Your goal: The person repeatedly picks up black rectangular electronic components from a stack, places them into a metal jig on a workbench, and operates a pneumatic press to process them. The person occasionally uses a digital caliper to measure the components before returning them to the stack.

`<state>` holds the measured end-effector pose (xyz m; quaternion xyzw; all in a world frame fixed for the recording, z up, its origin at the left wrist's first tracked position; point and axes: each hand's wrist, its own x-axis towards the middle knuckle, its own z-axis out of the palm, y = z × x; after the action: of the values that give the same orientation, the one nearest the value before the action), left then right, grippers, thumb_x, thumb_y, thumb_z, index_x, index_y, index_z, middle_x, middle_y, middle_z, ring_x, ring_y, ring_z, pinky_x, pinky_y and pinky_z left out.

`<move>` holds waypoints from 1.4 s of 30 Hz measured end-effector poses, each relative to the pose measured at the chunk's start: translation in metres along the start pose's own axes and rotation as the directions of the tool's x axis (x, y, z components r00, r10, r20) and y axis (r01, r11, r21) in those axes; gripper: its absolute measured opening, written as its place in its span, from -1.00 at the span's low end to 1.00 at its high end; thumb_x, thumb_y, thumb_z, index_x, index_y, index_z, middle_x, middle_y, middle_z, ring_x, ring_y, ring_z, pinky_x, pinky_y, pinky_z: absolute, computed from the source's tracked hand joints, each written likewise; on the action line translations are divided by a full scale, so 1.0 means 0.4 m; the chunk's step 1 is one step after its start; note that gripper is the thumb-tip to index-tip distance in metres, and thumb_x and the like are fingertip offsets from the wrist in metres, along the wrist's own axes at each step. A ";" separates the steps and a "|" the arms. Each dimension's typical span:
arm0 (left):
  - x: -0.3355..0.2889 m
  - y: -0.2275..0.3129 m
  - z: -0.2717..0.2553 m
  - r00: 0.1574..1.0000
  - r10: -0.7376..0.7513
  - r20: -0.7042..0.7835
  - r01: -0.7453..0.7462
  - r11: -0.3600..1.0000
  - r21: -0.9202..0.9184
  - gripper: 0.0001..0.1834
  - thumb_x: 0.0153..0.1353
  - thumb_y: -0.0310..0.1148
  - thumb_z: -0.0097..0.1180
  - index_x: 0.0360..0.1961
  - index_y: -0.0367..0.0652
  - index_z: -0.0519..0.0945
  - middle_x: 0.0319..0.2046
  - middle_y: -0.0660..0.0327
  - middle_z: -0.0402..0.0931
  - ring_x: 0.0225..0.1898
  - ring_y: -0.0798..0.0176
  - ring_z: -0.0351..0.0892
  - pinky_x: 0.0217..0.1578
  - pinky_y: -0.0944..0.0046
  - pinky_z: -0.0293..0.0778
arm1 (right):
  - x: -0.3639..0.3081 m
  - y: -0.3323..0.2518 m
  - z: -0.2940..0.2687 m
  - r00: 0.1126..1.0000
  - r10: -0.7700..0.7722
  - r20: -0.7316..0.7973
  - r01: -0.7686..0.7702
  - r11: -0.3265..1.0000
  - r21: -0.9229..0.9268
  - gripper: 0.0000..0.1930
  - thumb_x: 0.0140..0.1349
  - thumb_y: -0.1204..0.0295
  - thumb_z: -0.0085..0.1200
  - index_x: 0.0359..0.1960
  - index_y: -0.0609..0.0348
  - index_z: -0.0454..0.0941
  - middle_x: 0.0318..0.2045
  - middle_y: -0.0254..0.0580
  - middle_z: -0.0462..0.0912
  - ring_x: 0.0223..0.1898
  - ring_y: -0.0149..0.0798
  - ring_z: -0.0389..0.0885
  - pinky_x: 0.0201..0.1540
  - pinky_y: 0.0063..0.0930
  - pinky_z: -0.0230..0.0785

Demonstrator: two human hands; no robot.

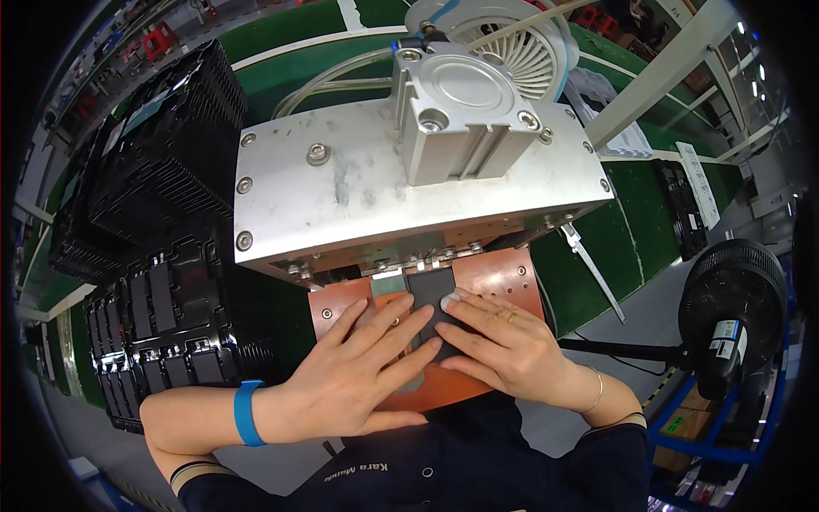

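Observation:
A dark grey flat rectangular piece lies on the copper-coloured plate, its far end at the front of the metal press. My left hand rests with spread fingers over the plate's left side, fingertips touching the grey piece's left edge. From the right, my right hand lays its fingers flat, the tips on the piece's right part. The piece's near end is partly hidden under the fingers. Neither hand is wrapped around anything.
A silver pneumatic cylinder tops the press. Left of it stand stacked black trays and a tray holding several grey pieces. A caliper lies on the green mat at right. A black rounded device on an arm and a white fan stand nearby.

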<state>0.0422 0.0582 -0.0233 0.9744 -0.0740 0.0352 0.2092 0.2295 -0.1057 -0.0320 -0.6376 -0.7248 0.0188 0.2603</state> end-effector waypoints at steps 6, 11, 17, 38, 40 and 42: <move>0.010 -0.027 0.009 0.999 0.014 -0.031 -0.013 1.000 0.010 -0.25 0.18 0.24 0.03 0.22 -0.10 0.42 0.30 -0.03 0.20 0.34 -0.16 0.12 0.30 -0.20 0.00 | 0.014 0.014 0.006 1.000 -0.025 -0.009 0.025 1.000 0.006 -0.59 0.01 0.30 0.34 -0.15 0.28 0.60 -0.02 0.01 0.58 0.04 0.02 0.58 0.05 -0.28 0.50; 0.012 -0.030 0.013 0.999 0.010 -0.047 -0.010 1.000 -0.003 -0.30 0.19 0.21 0.03 0.17 -0.10 0.45 0.29 0.00 0.22 0.32 -0.13 0.16 0.30 -0.20 0.01 | 0.016 0.015 0.007 0.999 -0.036 -0.004 0.036 0.999 -0.021 -0.59 0.00 0.29 0.35 -0.16 0.29 0.61 -0.04 0.01 0.59 0.03 0.02 0.60 0.00 -0.30 0.53; 0.010 -0.032 0.022 0.998 0.011 -0.064 -0.011 1.000 -0.001 -0.34 0.19 0.19 0.04 0.16 -0.05 0.47 0.29 0.03 0.24 0.31 -0.10 0.19 0.28 -0.20 0.06 | 0.016 0.014 0.004 0.999 -0.041 0.020 0.042 0.998 -0.036 -0.58 -0.01 0.28 0.35 -0.15 0.30 0.61 -0.06 0.01 0.61 0.03 0.00 0.60 -0.04 -0.32 0.55; 0.003 -0.023 0.016 0.963 0.125 -0.240 -0.116 0.992 0.052 -0.43 0.18 0.02 0.12 0.16 -0.04 0.46 0.18 0.06 0.36 0.15 0.00 0.38 0.13 -0.03 0.27 | 0.053 0.022 -0.051 0.624 0.628 0.465 -0.523 -0.107 0.846 -0.65 0.20 0.64 0.10 -0.02 0.09 0.33 -0.03 -0.25 0.47 -0.03 -0.37 0.57 -0.06 -0.48 0.53; -0.010 -0.018 0.027 0.924 0.141 -0.357 -0.120 0.990 0.079 -0.50 0.18 -0.07 0.17 0.08 -0.08 0.50 0.10 0.11 0.43 -0.01 0.13 0.53 -0.06 0.14 0.46 | 0.071 0.035 -0.042 0.609 0.636 0.475 -0.711 0.170 0.683 -0.70 0.14 0.62 0.20 -0.15 0.11 0.37 -0.27 -0.33 0.56 -0.33 -0.48 0.63 -0.35 -0.64 0.55; -0.011 0.000 0.009 0.933 -0.062 -0.355 0.003 0.986 -0.166 -0.61 0.17 -0.16 0.21 -0.05 -0.13 0.51 -0.06 0.15 0.52 -0.26 0.29 0.57 -0.32 0.31 0.46 | 0.070 0.032 -0.034 0.631 0.658 0.411 -0.660 0.177 0.730 -0.68 0.05 0.69 0.25 -0.25 0.16 0.37 -0.43 -0.31 0.58 -0.52 -0.51 0.58 -0.44 -0.70 0.48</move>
<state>0.0379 0.0573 -0.0269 0.9323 -0.0210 0.2029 0.2988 0.2453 -0.0813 -0.0150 -0.6762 -0.2734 0.4725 0.4947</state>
